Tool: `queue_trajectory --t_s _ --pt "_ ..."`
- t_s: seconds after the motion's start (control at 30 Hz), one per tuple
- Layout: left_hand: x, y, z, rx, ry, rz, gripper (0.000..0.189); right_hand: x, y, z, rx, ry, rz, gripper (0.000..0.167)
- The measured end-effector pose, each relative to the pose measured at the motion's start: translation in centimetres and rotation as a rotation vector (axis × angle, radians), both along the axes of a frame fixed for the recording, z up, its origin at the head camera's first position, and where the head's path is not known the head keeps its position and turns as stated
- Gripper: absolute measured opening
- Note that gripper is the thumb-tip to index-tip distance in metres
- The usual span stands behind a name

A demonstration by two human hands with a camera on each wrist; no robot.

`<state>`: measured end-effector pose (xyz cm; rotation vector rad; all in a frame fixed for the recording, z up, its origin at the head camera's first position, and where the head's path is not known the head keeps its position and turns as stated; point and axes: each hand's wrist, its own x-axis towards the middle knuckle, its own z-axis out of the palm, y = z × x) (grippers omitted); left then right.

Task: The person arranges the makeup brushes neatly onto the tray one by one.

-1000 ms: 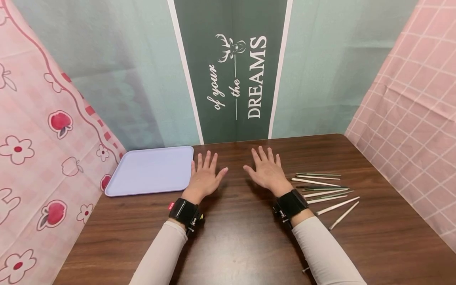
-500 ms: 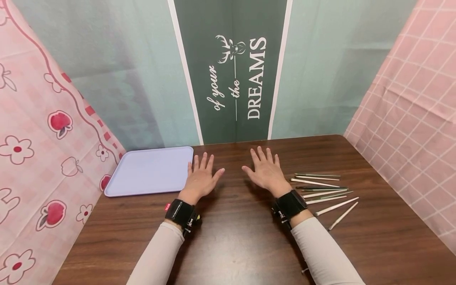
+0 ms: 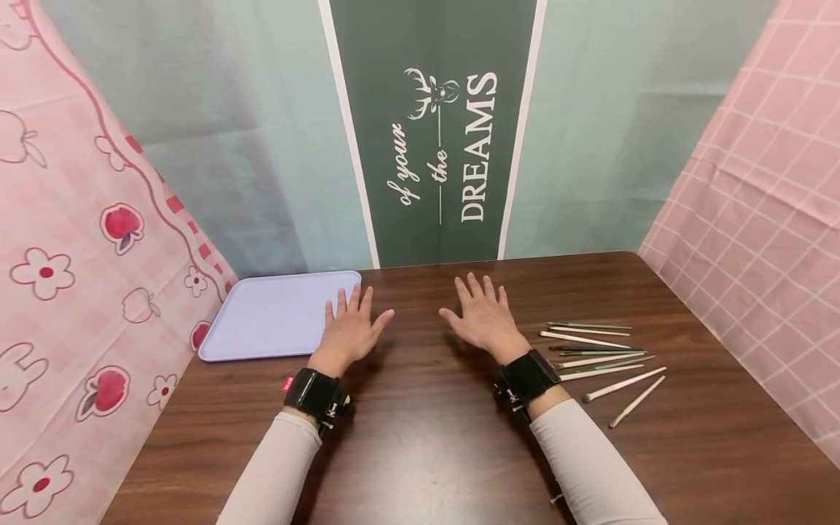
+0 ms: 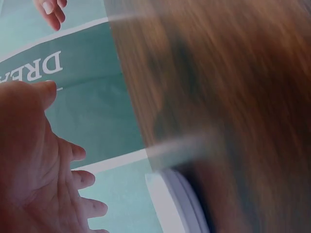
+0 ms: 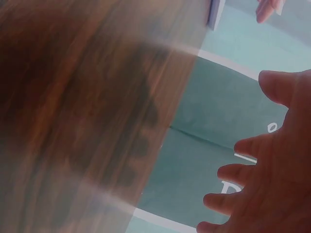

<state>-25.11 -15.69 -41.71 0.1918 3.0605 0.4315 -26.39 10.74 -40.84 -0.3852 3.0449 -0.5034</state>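
Observation:
My left hand (image 3: 348, 334) hovers above the table with its fingers spread, partly over the right edge of a pale lilac tray (image 3: 269, 313). Nothing is in it; in the left wrist view its palm (image 4: 34, 179) shows bare, with the tray's rim (image 4: 177, 199) below. My right hand (image 3: 487, 321) is also held over the wood, fingers apart and empty, left of a loose group of slim brushes (image 3: 600, 357). These have white, green or dark handles and lie flat, roughly side by side. Wide black straps circle both wrists.
The dark brown wooden table (image 3: 420, 437) ends at a green backdrop (image 3: 433, 146) with white lettering. A pink patterned cloth (image 3: 98, 292) hangs at the left and a pink checked cloth (image 3: 761, 219) at the right.
My left hand has shifted left, further over the tray's edge. The right hand has drifted slightly left. Tray and brushes lie as before; the whole view has moved a little.

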Motion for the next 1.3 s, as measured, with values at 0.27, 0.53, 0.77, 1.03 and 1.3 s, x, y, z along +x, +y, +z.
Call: queue_trajectory --t_s 0.27,0.53,0.77,1.03,1.3 --pt "0.3 -1.7 0.3 -0.003 0.003 0.025 0.081 -0.2 -1.5 0.2 -0.002 -0.013 0.032 0.077" --pt "0.7 -3.8 0.1 -0.018 0.014 0.064 0.08 -0.4 -3.5 0.3 -0.014 -0.021 0.05 0.077" --pt "1.0 -5.5 -0.1 -0.031 0.03 0.087 0.077 -0.6 -5.2 -0.1 -0.019 -0.01 0.061 0.075" --pt "1.2 -7.8 -0.1 -0.033 -0.001 0.12 0.077 -0.7 -6.9 -0.3 -0.016 -0.013 0.076 0.073" --pt "1.9 -11.0 0.3 -0.056 -0.012 0.155 0.078 -0.8 -9.0 -0.3 -0.027 -0.037 0.096 0.072"
